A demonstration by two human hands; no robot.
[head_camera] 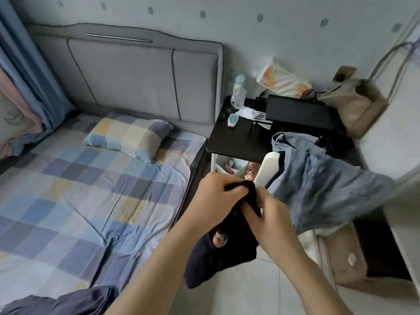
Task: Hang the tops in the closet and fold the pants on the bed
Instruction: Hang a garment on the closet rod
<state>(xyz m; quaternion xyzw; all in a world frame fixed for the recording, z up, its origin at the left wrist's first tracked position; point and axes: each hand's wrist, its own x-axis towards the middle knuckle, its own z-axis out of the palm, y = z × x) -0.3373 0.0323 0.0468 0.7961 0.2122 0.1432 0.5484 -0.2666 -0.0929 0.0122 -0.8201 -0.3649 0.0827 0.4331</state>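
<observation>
A dark navy garment (218,253) hangs in front of me over the floor beside the bed. My left hand (211,201) grips its bunched top edge. My right hand (270,214) pinches the same bunch just to the right. Which kind of garment it is cannot be told. Light blue jeans (318,185) lie draped over a white chair back (268,167) to the right. Another dark garment (68,301) lies on the near corner of the bed (79,201), which has a checked sheet.
A checked pillow (129,135) lies at the grey headboard (136,76). A black side table (241,139) holds a laptop (297,112), a bottle and small items. A beige bag (356,105) hangs at right. Blue curtains (29,76) stand at left. A white closet edge (397,137) is at far right.
</observation>
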